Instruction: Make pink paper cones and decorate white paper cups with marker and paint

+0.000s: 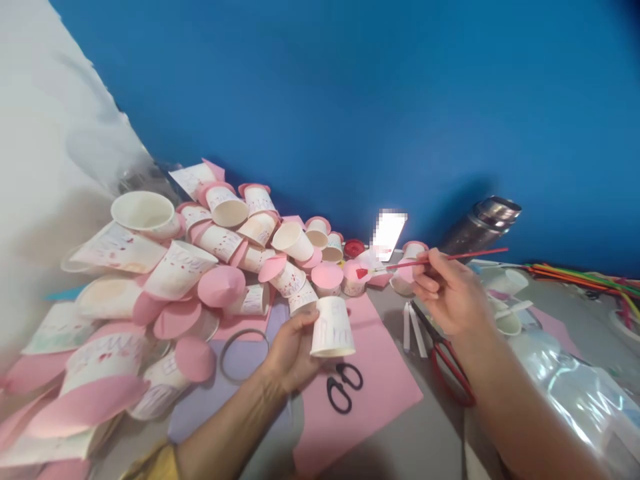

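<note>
My left hand [295,353] grips a white paper cup [333,327] turned upside down, with faint purple lines drawn on its side. Between the fingers of my right hand [445,293] is a thin red paintbrush [400,265]. Its red-coated tip points left, above and to the right of the cup, and apart from it. Below the cup, black-handled scissors [345,387] lie on a sheet of pink paper [380,373]. Red-handled scissors [453,373] rest under my right forearm.
Many decorated paper cups with pink paper tops [220,287] are heaped at the left. A grey tape ring [244,357] lies on purple paper. A metal flask [480,227], coloured strips [585,277] and clear plastic wrapping [580,393] are on the right.
</note>
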Available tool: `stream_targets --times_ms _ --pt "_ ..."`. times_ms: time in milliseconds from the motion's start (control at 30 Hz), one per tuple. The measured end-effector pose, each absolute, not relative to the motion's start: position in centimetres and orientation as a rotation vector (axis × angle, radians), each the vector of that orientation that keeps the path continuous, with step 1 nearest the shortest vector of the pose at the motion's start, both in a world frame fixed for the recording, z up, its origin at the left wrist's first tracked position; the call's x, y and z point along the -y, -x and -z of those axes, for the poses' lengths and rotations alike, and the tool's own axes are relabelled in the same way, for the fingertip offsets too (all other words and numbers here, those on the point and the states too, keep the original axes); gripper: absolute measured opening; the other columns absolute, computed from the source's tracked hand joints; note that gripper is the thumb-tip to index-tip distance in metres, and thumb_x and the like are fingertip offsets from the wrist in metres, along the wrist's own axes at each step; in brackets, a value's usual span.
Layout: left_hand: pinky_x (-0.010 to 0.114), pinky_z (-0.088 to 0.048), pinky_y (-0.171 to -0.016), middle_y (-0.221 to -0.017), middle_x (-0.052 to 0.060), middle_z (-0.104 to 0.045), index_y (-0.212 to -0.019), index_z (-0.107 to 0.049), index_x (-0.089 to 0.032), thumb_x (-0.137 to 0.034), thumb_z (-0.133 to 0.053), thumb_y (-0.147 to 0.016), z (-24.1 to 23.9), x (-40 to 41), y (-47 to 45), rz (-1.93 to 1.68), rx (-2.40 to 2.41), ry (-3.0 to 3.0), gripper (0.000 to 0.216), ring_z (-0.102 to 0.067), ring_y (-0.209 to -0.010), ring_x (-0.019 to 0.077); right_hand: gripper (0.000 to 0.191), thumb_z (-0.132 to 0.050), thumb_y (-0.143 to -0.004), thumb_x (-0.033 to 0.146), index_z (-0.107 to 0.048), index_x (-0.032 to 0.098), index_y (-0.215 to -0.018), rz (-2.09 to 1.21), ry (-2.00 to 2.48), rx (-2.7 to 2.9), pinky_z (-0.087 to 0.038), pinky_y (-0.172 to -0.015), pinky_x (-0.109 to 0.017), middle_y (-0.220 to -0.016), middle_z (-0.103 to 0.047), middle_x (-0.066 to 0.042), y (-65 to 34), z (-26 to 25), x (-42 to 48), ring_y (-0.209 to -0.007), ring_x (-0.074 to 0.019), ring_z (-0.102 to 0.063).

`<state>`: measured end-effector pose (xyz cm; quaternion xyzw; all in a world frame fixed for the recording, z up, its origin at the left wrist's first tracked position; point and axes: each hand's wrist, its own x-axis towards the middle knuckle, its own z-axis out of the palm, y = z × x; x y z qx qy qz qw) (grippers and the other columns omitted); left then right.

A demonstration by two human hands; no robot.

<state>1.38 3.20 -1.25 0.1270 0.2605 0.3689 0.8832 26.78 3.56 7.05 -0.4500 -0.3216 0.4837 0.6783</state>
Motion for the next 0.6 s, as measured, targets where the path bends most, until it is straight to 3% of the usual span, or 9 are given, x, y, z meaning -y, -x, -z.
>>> stream_targets --times_ms 200,367,600 --pt "0.054 -0.059 -0.089 -0.116 0.020 -0.076 -0.125 -0.067 -0.010 -0.022 -0.072 -0.082 1.5 -3.2 -1.5 -0.798 -0.527 -0.304 0.045 -0.075 -0.101 0.0383 0.024 -0.091 -0.080 0.042 -0.077 0.022 -0.080 -1.050 1.025 0.768 -0.044 -0.048 -0.019 -0.064 -0.069 0.001 -25.6 -3.7 2.4 -0.045 -0.0042 -0.048" --pt "0.055 -0.060 -0.084 -0.111 0.017 -0.075 -0.124 -0.066 -0.012 -0.025 -0.075 -0.080 1.4 -3.1 -1.4 -0.804 -0.633 -0.342 0.046 -0.074 -0.101 0.0403 0.018 -0.089 -0.083 0.040 -0.078 0.026 -0.082 -0.967 1.018 0.884 -0.043 -0.048 -0.024 -0.065 -0.069 0.000 -25.6 -3.0 3.1 -0.050 -0.0096 -0.054" --pt "0.048 -0.063 -0.068 -0.100 0.014 -0.075 -0.115 -0.067 -0.014 -0.026 -0.073 -0.079 1.7 -3.0 -1.6 -0.786 -0.601 -0.404 0.039 -0.074 -0.087 0.0348 0.022 -0.091 -0.078 0.044 -0.079 0.025 -0.079 -0.951 1.044 0.924 -0.041 -0.045 -0.024 -0.070 -0.072 -0.002 -25.2 -3.0 2.7 -0.052 -0.0109 -0.057"
